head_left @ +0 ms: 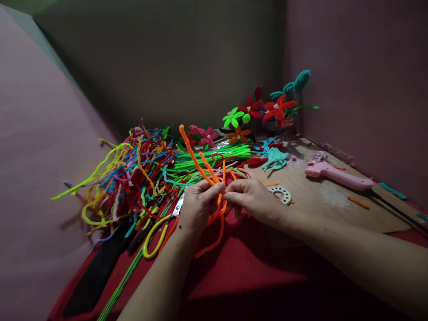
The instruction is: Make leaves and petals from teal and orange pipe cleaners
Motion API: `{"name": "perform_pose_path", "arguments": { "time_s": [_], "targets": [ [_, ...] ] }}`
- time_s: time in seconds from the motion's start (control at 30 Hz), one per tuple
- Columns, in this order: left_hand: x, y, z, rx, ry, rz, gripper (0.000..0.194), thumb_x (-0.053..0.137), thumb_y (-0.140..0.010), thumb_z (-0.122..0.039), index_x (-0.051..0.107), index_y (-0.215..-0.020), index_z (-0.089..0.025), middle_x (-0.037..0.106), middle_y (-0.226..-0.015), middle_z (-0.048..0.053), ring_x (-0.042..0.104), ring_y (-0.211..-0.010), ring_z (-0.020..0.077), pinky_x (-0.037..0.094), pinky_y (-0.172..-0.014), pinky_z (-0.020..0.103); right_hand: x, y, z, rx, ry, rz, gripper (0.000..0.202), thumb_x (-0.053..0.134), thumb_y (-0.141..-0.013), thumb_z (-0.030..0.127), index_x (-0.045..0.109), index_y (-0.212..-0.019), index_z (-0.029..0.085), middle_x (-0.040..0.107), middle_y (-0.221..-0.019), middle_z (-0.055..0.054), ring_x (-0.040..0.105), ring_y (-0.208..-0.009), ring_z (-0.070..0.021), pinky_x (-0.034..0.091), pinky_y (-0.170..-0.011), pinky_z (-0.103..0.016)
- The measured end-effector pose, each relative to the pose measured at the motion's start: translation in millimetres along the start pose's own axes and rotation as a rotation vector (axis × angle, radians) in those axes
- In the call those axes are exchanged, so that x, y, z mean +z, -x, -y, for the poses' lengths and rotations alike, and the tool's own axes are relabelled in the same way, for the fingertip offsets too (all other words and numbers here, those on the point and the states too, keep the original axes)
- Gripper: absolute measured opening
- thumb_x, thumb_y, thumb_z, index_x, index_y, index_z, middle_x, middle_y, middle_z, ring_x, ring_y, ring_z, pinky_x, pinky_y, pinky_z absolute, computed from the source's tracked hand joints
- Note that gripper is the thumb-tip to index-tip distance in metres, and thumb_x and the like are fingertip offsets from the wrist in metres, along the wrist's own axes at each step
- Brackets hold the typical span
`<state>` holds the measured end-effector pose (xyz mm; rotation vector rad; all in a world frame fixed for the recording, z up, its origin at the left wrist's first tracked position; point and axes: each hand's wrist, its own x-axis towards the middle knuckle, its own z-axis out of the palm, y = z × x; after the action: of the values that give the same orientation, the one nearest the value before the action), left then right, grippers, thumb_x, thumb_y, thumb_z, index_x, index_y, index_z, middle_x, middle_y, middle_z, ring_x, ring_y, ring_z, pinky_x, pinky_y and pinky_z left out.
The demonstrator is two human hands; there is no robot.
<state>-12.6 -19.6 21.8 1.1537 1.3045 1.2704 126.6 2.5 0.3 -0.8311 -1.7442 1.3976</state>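
Several orange fuzzy stems (191, 149) stick up and hang down between my two hands. My left hand (200, 203) is closed on them, thumb and fingers pinched where the stems cross. Right beside it, my right hand (245, 198) pinches the same orange stems, its fingertips almost touching my left thumb. Other orange stems (217, 243) curve down below the hands over the red cloth (247, 272). Scissors with yellow handles (155, 236) lie just left of my left wrist. A white ring with holes (286, 195) is behind my right forearm.
A tangled pile of coloured stems (123, 178) is at the left, with bundled green stems (214, 156) behind the hands. Fuzzy flowers (234, 117) stand at the back. On a brown board (334, 209) at the right lies a pink glue gun (341, 174) with a black cord.
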Motion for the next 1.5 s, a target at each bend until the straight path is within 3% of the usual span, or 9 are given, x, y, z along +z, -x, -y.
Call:
{"name": "perform_pose_path", "arguments": {
  "time_s": [0.17,0.3,0.5,0.63,0.87,1.0,1.13,1.5],
  "targets": [
    [2.9,-1.3,4.1,0.082,-0.019,-0.038,0.025,0.072,-0.062,-0.028,0.053,-0.054,-0.014,0.040,-0.040,-0.006,0.032,-0.035,0.0031,0.023,-0.036,0.018,3.6,0.3,-1.9,0.080,-0.035,-0.059,0.022,0.049,-0.077,0.024,0.050,-0.056,0.016,0.053,-0.048,0.002,0.046,-0.034,-0.0064,0.033,-0.035,-0.018],
    [5.3,-1.4,5.0,0.101,0.008,-0.058,0.020,0.071,-0.063,-0.029,0.057,-0.061,-0.014,0.043,-0.041,-0.006,0.033,-0.034,0.0034,0.024,-0.036,0.018,3.1,-1.3,-1.9,0.224,-0.127,0.002,0.019,0.047,-0.073,0.017,0.051,-0.055,0.016,0.052,-0.045,0.003,0.040,-0.027,-0.0064,0.031,-0.029,-0.020],
    [5.9,-2.4,5.2,0.006,0.102,-0.030,0.021,0.073,-0.061,-0.025,0.057,-0.062,-0.012,0.038,-0.042,-0.008,0.029,-0.034,0.0010,0.018,-0.035,0.015,1.4,-2.4,0.6,0.104,-0.165,-0.050,0.018,0.053,-0.074,0.014,0.050,-0.056,0.015,0.053,-0.046,0.003,0.047,-0.036,-0.0050,0.036,-0.036,-0.016],
    [6.0,-3.3,4.2,0.047,0.141,-0.028,0.019,0.071,-0.063,-0.025,0.057,-0.066,-0.013,0.038,-0.041,-0.008,0.029,-0.033,0.0013,0.018,-0.034,0.015,3.8,-1.8,2.9,0.209,-0.200,-0.027,0.017,0.050,-0.077,0.013,0.049,-0.060,0.015,0.054,-0.049,0.003,0.044,-0.031,-0.0059,0.035,-0.030,-0.018],
    [1.4,-3.5,-0.6,-0.043,0.223,-0.065,0.025,0.072,-0.061,-0.025,0.049,-0.061,-0.015,0.034,-0.038,-0.010,0.026,-0.029,0.0009,0.017,-0.030,0.014,-1.6,-7.3,-3.2,0.316,-0.619,0.098,0.015,0.047,-0.080,0.012,0.057,-0.069,0.010,0.060,-0.060,-0.003,0.052,-0.044,-0.0084,0.048,-0.044,-0.023],
    [-0.2,-4.3,-0.7,-0.042,0.230,-0.006,0.022,0.071,-0.063,-0.026,0.052,-0.065,-0.015,0.035,-0.037,-0.010,0.027,-0.029,0.0015,0.017,-0.031,0.014,-3.2,-7.5,-3.9,0.402,-0.782,0.189,0.019,0.044,-0.080,0.007,0.059,-0.069,0.008,0.058,-0.059,-0.003,0.051,-0.046,-0.0081,0.046,-0.046,-0.022],
    [-0.1,-5.3,0.3,-0.029,0.236,0.011,0.022,0.071,-0.064,-0.027,0.054,-0.068,-0.014,0.036,-0.038,-0.009,0.028,-0.030,0.0017,0.018,-0.031,0.014,-1.7,-7.7,-7.5,0.438,-0.892,0.192,0.015,0.047,-0.077,0.004,0.059,-0.069,0.008,0.056,-0.058,-0.003,0.050,-0.048,-0.0071,0.043,-0.048,-0.019],
    [-0.5,-6.6,2.3,0.008,0.291,0.012,0.023,0.070,-0.066,-0.025,0.050,-0.064,-0.014,0.038,-0.044,-0.008,0.029,-0.032,0.0010,0.018,-0.032,0.014,0.7,-7.1,-9.7,0.376,-0.807,0.079,0.004,0.060,-0.069,0.008,0.060,-0.066,0.010,0.058,-0.059,-0.002,0.049,-0.048,-0.0084,0.042,-0.049,-0.024]
  ]
}}
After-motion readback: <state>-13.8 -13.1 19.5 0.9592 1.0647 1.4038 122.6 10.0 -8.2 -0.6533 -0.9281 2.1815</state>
